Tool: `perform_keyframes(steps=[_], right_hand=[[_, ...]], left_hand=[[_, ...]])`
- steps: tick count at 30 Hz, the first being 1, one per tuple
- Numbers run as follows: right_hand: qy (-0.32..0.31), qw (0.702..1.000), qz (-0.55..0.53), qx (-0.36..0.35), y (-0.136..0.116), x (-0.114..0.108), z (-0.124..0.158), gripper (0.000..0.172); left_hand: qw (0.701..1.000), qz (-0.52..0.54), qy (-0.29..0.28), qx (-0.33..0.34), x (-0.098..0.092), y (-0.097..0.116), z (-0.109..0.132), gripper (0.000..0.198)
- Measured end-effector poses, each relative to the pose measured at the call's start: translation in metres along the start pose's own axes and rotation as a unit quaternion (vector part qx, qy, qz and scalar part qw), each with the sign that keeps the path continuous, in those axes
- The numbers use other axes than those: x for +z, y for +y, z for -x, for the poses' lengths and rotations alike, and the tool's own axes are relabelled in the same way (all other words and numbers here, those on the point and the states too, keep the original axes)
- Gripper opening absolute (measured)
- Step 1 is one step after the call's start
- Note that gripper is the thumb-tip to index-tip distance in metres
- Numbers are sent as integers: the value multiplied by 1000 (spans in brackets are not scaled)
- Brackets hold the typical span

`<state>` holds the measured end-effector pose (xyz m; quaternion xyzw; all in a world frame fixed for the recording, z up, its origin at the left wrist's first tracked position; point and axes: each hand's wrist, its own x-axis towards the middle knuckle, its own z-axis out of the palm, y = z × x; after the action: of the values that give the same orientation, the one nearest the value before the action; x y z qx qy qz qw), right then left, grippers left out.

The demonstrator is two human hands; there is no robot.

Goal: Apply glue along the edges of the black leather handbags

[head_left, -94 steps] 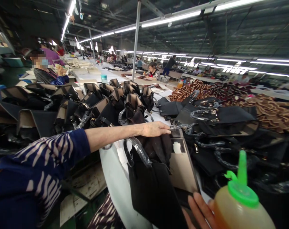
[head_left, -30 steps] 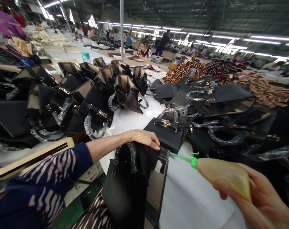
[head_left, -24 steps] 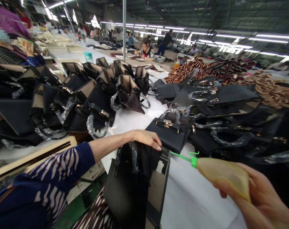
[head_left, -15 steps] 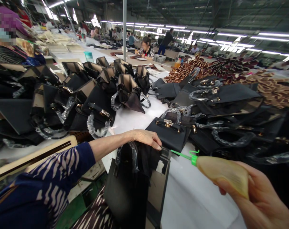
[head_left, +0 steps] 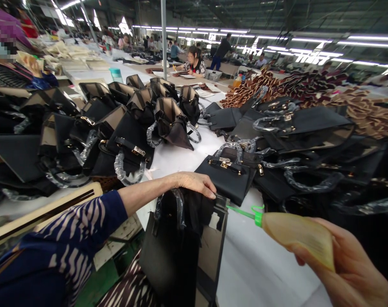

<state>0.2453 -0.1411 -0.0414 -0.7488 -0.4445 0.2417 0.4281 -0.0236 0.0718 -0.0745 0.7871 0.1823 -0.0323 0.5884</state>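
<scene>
My left hand (head_left: 196, 183) is closed on the upper edge of a black handbag (head_left: 170, 260), which stands upright against the table edge near my lap. The bag's flap hangs open and shows a beige lining (head_left: 208, 251); its handle (head_left: 178, 209) is wrapped in clear plastic. In my right hand (head_left: 350, 260) is a yellowish squeeze bottle (head_left: 298, 232), held tilted with its thin green nozzle (head_left: 241, 211) pointing left. The nozzle tip is at the bag's top corner, close to my left fingertips; whether it touches I cannot tell.
Several black handbags (head_left: 126, 140) stand at the left on the white tabletop (head_left: 177, 160). More bags (head_left: 227, 172) lie piled at the right, before heaps of brown strips (head_left: 254, 89). A wooden frame (head_left: 46, 211) lies at lower left. A co-worker (head_left: 195, 64) sits further back.
The bottle and its nozzle have shifted slightly left, nearer the bag's corner. My left hand keeps its hold on the edge. The whole view has moved a little.
</scene>
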Motion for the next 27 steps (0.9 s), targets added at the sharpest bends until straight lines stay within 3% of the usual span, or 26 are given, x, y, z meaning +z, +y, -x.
perform_keyframes(steps=[11,19,27], right_hand=[[8,999,-21,-42,-5,7,-10,62],[32,995,-53,76,-35,14,15,64],[57,997,-42,24,-35,16,1,68]], left_hand=[[1000,7,-1,-7,-1,-3,0,37],[1000,9,-7,-1,0,-1,-1,34],[1000,2,-7,-2,0,-1,-1,36]])
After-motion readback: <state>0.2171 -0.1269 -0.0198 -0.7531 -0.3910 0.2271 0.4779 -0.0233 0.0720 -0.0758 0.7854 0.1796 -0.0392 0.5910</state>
